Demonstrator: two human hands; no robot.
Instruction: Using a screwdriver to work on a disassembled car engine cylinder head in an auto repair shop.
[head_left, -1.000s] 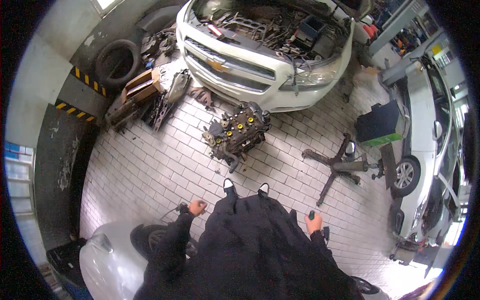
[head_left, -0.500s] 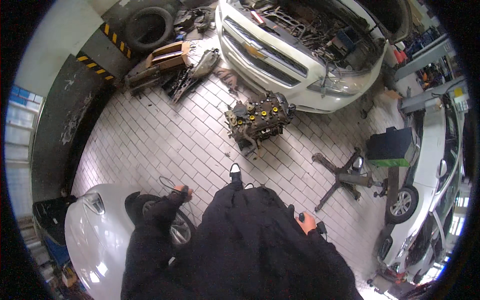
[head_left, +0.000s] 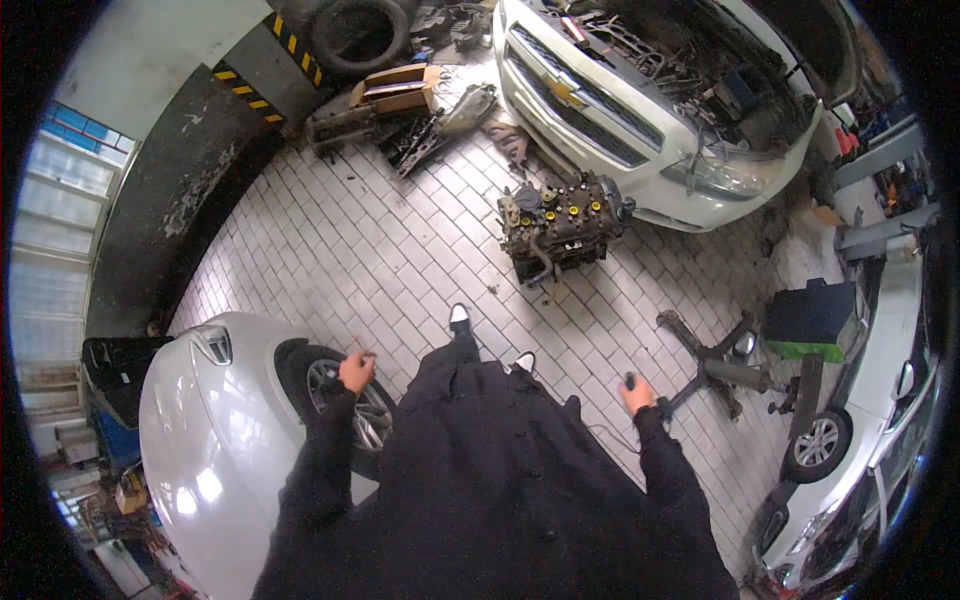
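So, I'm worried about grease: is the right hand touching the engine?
Apart. The head view shows it: white floor tiles lie plainly between the right hand and the engine.

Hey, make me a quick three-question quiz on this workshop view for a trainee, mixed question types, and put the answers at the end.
1. Count: how many yellow rings show on top of the engine on the tiled floor?
2. True or false: the right hand holds a small dark object.
3. Multiple choice: in this view, which of these appears closest to the left hand?
A) the loose tire
B) the wheel of the silver car
C) the cardboard box

Key: 1. Four. 2. True. 3. B.
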